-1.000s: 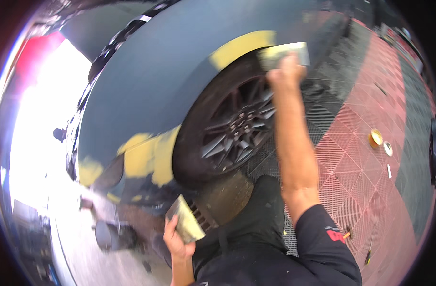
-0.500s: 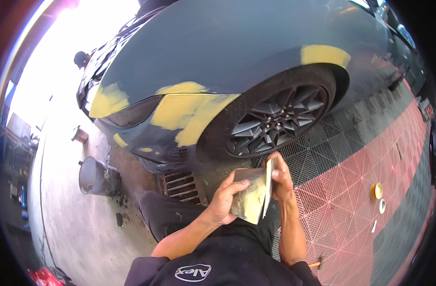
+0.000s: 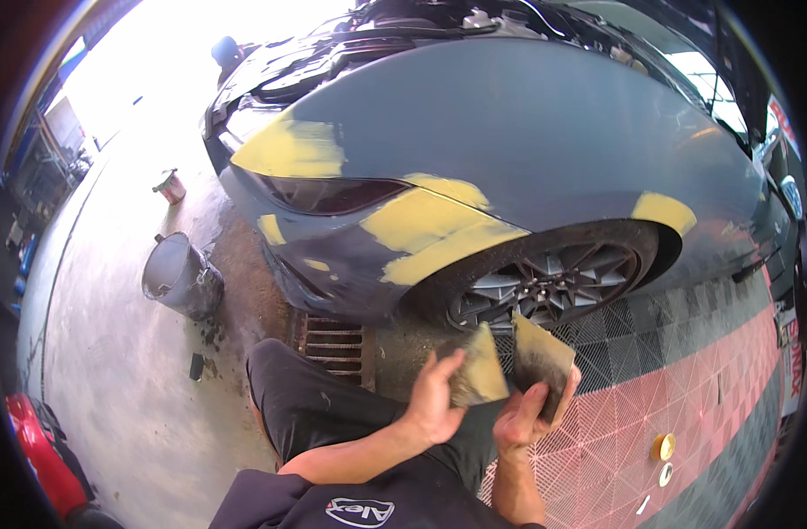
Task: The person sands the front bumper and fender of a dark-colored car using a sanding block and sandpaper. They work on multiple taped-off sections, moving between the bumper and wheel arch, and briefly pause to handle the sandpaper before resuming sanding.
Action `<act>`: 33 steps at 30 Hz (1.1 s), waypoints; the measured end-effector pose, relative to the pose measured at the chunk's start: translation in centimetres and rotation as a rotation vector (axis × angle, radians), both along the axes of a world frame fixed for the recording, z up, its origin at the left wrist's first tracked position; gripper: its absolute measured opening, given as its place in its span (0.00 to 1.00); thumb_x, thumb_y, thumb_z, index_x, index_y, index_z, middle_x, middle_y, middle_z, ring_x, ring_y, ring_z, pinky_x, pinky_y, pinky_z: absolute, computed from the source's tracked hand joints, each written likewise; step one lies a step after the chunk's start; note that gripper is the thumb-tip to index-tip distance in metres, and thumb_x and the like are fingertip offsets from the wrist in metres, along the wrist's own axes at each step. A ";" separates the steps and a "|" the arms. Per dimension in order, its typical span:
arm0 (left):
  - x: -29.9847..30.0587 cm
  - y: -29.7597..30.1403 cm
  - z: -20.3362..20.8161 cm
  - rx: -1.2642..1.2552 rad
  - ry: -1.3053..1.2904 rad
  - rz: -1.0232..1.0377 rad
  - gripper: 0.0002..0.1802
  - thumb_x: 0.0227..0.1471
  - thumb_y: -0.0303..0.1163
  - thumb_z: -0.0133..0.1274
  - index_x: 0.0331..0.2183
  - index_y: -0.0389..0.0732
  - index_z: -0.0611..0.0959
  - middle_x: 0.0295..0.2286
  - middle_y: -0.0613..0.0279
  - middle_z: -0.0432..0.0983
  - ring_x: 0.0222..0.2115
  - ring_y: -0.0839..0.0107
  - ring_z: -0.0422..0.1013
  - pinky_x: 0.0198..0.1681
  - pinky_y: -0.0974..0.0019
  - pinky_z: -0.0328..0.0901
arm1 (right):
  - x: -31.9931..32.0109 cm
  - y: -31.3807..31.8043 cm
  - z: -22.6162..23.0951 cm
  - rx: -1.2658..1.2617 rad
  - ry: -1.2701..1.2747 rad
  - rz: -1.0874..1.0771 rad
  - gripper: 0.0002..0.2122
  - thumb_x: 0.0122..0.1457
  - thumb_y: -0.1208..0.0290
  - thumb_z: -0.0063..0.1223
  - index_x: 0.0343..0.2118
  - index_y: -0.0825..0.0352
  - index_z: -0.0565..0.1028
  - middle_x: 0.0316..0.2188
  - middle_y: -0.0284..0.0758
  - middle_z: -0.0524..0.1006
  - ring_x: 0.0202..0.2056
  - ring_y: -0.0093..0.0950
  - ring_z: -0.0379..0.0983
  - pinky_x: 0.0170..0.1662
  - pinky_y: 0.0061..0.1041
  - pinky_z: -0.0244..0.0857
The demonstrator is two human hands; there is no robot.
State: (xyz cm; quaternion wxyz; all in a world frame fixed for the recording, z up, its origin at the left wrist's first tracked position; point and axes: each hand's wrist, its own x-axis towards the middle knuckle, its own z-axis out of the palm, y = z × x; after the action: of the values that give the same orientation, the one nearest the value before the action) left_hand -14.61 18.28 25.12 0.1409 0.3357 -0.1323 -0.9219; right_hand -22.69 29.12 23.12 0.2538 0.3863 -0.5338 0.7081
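Observation:
My left hand (image 3: 432, 404) is closed on a flat spreader (image 3: 485, 370) smeared with yellowish filler. Beside it my right hand (image 3: 520, 425) grips a second flat spreader (image 3: 545, 354), tilted upright, its upper part coated with filler and its lower part dark. A narrow gap separates the two spreaders. Both hands are above my lap, in front of a car's wheel (image 3: 545, 291) with dark spokes. The grey car fender (image 3: 509, 132) bears yellow filler patches (image 3: 439, 227) around the headlight (image 3: 333, 194) and one patch (image 3: 666, 212) above the wheel arch.
A dark bucket (image 3: 183, 275) and a small can (image 3: 170, 187) stand on concrete at left. A drain grate (image 3: 333, 346) lies below the bumper. On the red tiles (image 3: 615, 432) are a yellow tub (image 3: 663, 447) and white ring (image 3: 666, 475). Another person (image 3: 225, 51) is behind the car.
The two spreaders, close together before, are now apart and turned differently. My view has shifted, showing more of the engine bay and placing the car lower and further right.

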 end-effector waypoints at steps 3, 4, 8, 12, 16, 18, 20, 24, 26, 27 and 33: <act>-0.7 0.7 1.6 -0.176 0.187 0.039 0.22 0.74 0.35 0.57 0.64 0.44 0.72 0.56 0.61 0.78 0.56 0.68 0.75 0.60 0.57 0.73 | 2.2 -1.2 0.3 -0.134 -0.300 0.203 0.26 0.79 0.73 0.45 0.78 0.66 0.60 0.64 0.48 0.69 0.68 0.44 0.67 0.72 0.52 0.66; -1.0 0.5 2.2 -0.266 0.213 0.111 0.20 0.75 0.35 0.56 0.62 0.42 0.73 0.54 0.61 0.79 0.54 0.72 0.75 0.58 0.60 0.73 | 2.6 -1.1 1.7 -0.144 -0.433 0.300 0.26 0.79 0.72 0.46 0.77 0.69 0.61 0.65 0.46 0.69 0.69 0.41 0.67 0.72 0.48 0.65; -0.9 -2.1 -0.8 -0.932 0.122 0.239 0.19 0.76 0.36 0.56 0.60 0.37 0.76 0.49 0.62 0.80 0.48 0.77 0.74 0.53 0.67 0.71 | 3.2 -0.5 3.7 0.088 -0.716 0.428 0.24 0.80 0.70 0.49 0.74 0.76 0.65 0.68 0.38 0.70 0.69 0.30 0.66 0.73 0.35 0.61; 0.7 -4.6 0.2 -1.186 0.065 0.327 0.19 0.76 0.36 0.56 0.59 0.35 0.77 0.46 0.63 0.80 0.45 0.78 0.73 0.51 0.68 0.71 | 2.7 1.2 5.6 0.596 -0.872 0.473 0.22 0.80 0.71 0.51 0.72 0.75 0.70 0.65 0.40 0.76 0.66 0.30 0.72 0.71 0.31 0.62; 2.6 -6.3 -0.7 -0.882 0.082 0.422 0.18 0.75 0.34 0.57 0.60 0.38 0.76 0.48 0.63 0.81 0.46 0.77 0.76 0.51 0.66 0.74 | 2.2 2.4 5.9 0.796 -0.833 0.466 0.23 0.79 0.71 0.52 0.72 0.73 0.71 0.64 0.43 0.79 0.64 0.32 0.75 0.69 0.31 0.66; 2.6 -6.2 -0.8 -0.525 0.212 0.512 0.18 0.74 0.32 0.57 0.60 0.39 0.76 0.49 0.63 0.80 0.48 0.75 0.77 0.53 0.65 0.75 | 2.4 2.0 4.8 0.405 -0.723 0.302 0.24 0.78 0.70 0.53 0.73 0.72 0.69 0.66 0.42 0.78 0.64 0.31 0.75 0.70 0.33 0.66; 3.2 -5.1 0.0 -0.329 0.236 0.436 0.17 0.72 0.29 0.58 0.59 0.43 0.76 0.50 0.64 0.81 0.50 0.72 0.79 0.55 0.62 0.76 | 2.5 0.6 4.5 0.120 -0.541 0.195 0.25 0.80 0.70 0.50 0.75 0.73 0.66 0.69 0.45 0.75 0.67 0.35 0.72 0.71 0.36 0.65; 4.7 -3.2 0.3 -0.199 0.240 0.292 0.18 0.72 0.29 0.56 0.61 0.45 0.76 0.52 0.62 0.81 0.53 0.67 0.80 0.57 0.56 0.77 | 2.9 -1.7 5.7 -0.051 -0.434 0.064 0.25 0.81 0.69 0.47 0.75 0.73 0.66 0.69 0.46 0.73 0.68 0.37 0.71 0.73 0.38 0.64; 5.5 -3.3 0.2 -0.202 0.279 0.299 0.19 0.72 0.29 0.56 0.61 0.45 0.76 0.52 0.62 0.81 0.53 0.67 0.80 0.56 0.56 0.78 | 1.7 -1.7 5.8 0.034 -0.345 -0.080 0.24 0.81 0.69 0.46 0.74 0.73 0.67 0.69 0.46 0.73 0.67 0.38 0.72 0.73 0.39 0.64; 5.8 -3.9 0.3 -0.221 0.306 0.333 0.19 0.72 0.29 0.56 0.61 0.44 0.75 0.52 0.61 0.82 0.52 0.67 0.81 0.56 0.56 0.78 | 0.8 -1.5 5.6 -0.070 -0.431 -0.038 0.22 0.81 0.71 0.46 0.73 0.73 0.68 0.68 0.45 0.74 0.66 0.37 0.72 0.71 0.39 0.65; 8.5 -8.7 0.5 -0.441 0.309 0.539 0.20 0.73 0.26 0.53 0.63 0.43 0.75 0.52 0.58 0.82 0.49 0.66 0.82 0.54 0.57 0.79 | -0.4 -1.3 9.4 0.354 -0.101 0.059 0.18 0.79 0.74 0.51 0.68 0.72 0.76 0.62 0.44 0.80 0.62 0.36 0.77 0.65 0.38 0.72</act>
State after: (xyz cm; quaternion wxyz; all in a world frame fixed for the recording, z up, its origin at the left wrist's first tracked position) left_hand -6.11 9.54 25.62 0.4654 0.1771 -0.2116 -0.8410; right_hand -23.08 27.83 32.52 0.1339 0.4043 -0.6508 0.6286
